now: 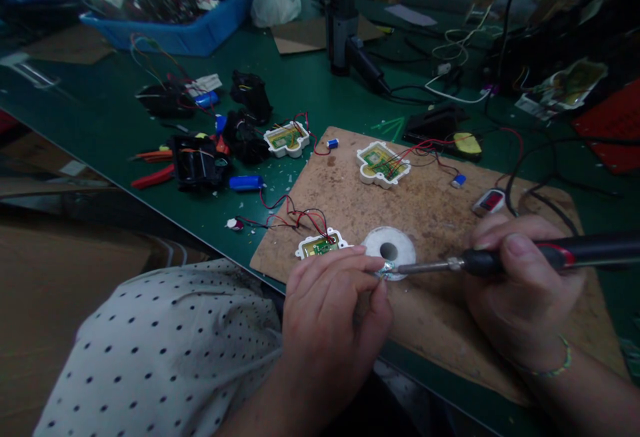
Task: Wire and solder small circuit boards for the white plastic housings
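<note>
My right hand is wrapped round the black handle of a soldering iron, whose metal tip points left. The tip meets a small greenish part that my left hand pinches between thumb and fingers. Beneath that part lies a white solder spool with a dark centre hole. Just behind my left fingers is a white-cased circuit board with red and black wires. Another white-cased board rests on the brown board, wired to a small blue connector.
Black battery holders, a blue cylinder cell and red-handled pliers lie at the left. Farther back are a blue bin of parts and a hot-air tool. A red-and-white device sits behind my right hand.
</note>
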A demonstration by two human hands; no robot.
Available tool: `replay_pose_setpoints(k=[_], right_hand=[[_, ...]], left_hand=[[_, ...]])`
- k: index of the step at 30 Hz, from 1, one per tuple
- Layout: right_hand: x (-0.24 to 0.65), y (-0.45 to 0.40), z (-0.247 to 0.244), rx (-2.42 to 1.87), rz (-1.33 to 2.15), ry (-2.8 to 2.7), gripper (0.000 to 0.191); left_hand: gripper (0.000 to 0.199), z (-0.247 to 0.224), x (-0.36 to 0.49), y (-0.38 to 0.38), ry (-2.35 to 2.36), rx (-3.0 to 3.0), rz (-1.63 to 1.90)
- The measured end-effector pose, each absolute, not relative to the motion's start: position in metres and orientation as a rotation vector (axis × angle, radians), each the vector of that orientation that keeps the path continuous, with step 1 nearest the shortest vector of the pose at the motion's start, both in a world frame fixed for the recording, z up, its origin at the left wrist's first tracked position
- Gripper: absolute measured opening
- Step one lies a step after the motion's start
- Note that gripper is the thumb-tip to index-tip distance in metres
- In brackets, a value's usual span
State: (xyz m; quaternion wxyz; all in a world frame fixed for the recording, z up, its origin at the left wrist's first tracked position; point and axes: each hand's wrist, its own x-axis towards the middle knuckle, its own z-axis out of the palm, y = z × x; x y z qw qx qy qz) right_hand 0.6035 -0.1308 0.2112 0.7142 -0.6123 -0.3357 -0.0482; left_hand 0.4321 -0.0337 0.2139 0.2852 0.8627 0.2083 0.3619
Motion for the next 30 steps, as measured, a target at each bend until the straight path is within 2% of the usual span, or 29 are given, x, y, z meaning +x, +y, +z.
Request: replay_pose_setpoints(k=[18, 30], right_hand=[[0.6024, -0.1322, 0.2101, -1.351, -0.074, -0.764, 0.016], [0.6033, -0.1278, 0.2121, -1.287, -0.175, -0.668, 0.019]], left_hand=[[0.012, 0.2109, 0.4326, -0.0335, 0.540, 2.318, 0.984], [0.012, 0.2113, 0.4312, -0.0337, 0.541, 2.326, 0.973]])
